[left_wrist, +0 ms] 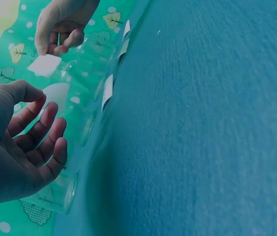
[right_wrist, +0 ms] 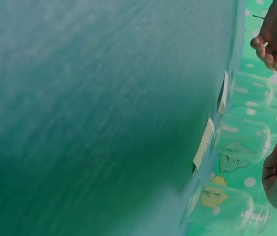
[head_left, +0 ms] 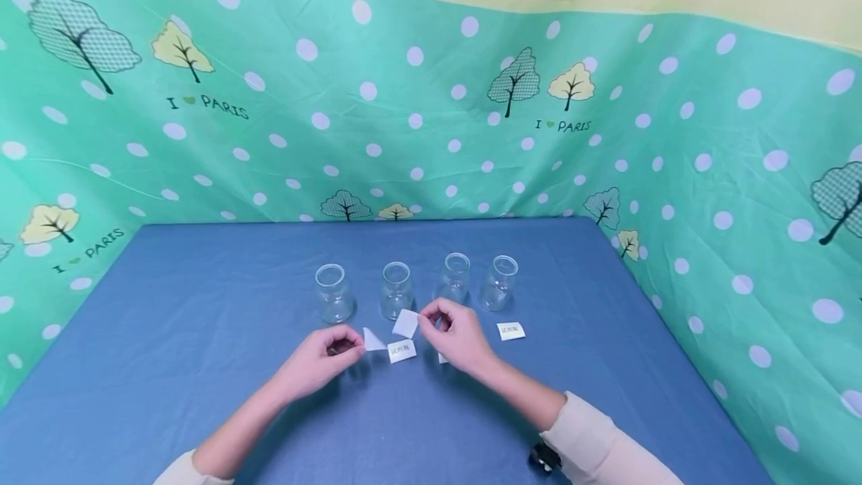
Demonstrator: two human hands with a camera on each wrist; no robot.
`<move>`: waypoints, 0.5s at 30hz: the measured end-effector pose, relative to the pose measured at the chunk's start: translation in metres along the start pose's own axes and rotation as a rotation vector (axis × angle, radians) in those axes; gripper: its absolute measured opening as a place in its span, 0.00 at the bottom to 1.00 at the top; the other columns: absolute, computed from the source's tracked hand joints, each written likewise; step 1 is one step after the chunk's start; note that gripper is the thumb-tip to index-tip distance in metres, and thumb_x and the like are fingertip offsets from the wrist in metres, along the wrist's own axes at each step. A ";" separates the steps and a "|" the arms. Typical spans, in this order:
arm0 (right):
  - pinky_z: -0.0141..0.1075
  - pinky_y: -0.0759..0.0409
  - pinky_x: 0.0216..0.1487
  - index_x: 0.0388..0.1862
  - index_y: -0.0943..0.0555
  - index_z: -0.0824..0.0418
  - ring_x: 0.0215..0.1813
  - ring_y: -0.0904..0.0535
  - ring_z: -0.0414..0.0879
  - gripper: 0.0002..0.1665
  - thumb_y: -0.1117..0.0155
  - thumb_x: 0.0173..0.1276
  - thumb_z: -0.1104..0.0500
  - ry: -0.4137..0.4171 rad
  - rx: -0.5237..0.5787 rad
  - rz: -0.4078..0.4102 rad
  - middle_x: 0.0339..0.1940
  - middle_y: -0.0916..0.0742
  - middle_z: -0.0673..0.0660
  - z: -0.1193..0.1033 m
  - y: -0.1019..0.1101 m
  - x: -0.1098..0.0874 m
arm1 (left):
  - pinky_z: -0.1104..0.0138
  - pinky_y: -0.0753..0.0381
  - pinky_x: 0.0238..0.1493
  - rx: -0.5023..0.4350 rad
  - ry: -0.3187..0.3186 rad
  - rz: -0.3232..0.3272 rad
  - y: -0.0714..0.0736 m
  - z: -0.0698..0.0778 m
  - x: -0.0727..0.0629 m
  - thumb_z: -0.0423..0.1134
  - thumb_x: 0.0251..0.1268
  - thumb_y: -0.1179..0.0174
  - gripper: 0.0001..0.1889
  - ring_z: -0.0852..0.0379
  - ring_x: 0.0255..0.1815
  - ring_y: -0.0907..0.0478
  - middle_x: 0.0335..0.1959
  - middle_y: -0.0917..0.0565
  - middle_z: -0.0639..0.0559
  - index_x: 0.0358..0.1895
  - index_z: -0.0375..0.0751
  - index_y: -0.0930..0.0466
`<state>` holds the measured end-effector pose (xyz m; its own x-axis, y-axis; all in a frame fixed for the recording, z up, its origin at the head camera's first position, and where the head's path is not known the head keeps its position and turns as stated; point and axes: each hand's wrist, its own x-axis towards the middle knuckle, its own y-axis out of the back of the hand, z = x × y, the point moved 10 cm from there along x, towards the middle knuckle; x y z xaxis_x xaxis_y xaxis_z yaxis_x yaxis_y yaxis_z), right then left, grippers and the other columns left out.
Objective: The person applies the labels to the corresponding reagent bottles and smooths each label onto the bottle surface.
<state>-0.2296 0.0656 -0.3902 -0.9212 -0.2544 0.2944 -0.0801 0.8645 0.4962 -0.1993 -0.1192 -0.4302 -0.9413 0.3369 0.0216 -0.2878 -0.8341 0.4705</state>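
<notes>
My left hand [head_left: 323, 356] pinches a small white slip of paper [head_left: 373, 340] between thumb and forefinger, its other fingers loosely bent. Between my right thumb and forefinger is a second white slip [head_left: 406, 323]; the right hand [head_left: 458, 334] holds it just above the table, in front of the jars. The left wrist view shows both the left-hand slip [left_wrist: 57, 92] and the right-hand slip [left_wrist: 45, 65], apart from each other. Below them lies a paper label with handwriting [head_left: 402, 351]. Another label [head_left: 441, 358] is mostly hidden under my right hand.
Several lidless clear glass jars stand in a row behind the hands, among them a leftmost jar [head_left: 334, 295] and a rightmost jar [head_left: 499, 284]. A written label [head_left: 510, 331] lies at the right. Blue cloth [head_left: 168, 335] covers the table; a dotted green curtain [head_left: 404, 141] surrounds it.
</notes>
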 end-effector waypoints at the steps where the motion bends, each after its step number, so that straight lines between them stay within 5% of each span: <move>1: 0.26 0.31 0.23 0.29 0.18 0.57 0.20 0.31 0.35 0.03 0.38 0.59 0.63 0.001 -0.009 0.010 0.20 0.20 0.49 0.001 0.001 0.000 | 0.72 0.27 0.29 0.004 0.005 -0.001 0.000 -0.002 0.000 0.39 0.61 0.41 0.08 0.67 0.25 0.28 0.28 0.19 0.46 0.36 0.37 0.21; 9: 0.26 0.31 0.24 0.28 0.17 0.58 0.20 0.31 0.35 0.02 0.37 0.58 0.63 -0.015 -0.041 0.024 0.20 0.19 0.50 0.003 0.005 -0.001 | 0.71 0.27 0.26 0.025 0.071 -0.040 0.000 -0.016 -0.004 0.40 0.62 0.41 0.09 0.60 0.23 0.25 0.26 0.19 0.46 0.36 0.36 0.21; 15: 0.26 0.30 0.24 0.28 0.18 0.56 0.20 0.31 0.35 0.02 0.37 0.58 0.62 -0.019 -0.059 0.021 0.20 0.19 0.48 0.004 0.004 -0.001 | 0.72 0.29 0.27 0.091 0.112 -0.021 0.007 -0.023 -0.008 0.39 0.61 0.41 0.07 0.66 0.22 0.30 0.24 0.21 0.51 0.34 0.38 0.21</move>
<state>-0.2306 0.0715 -0.3918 -0.9295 -0.2280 0.2897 -0.0389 0.8421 0.5379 -0.1978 -0.1382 -0.4475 -0.9506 0.2987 -0.0852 -0.2951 -0.7828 0.5479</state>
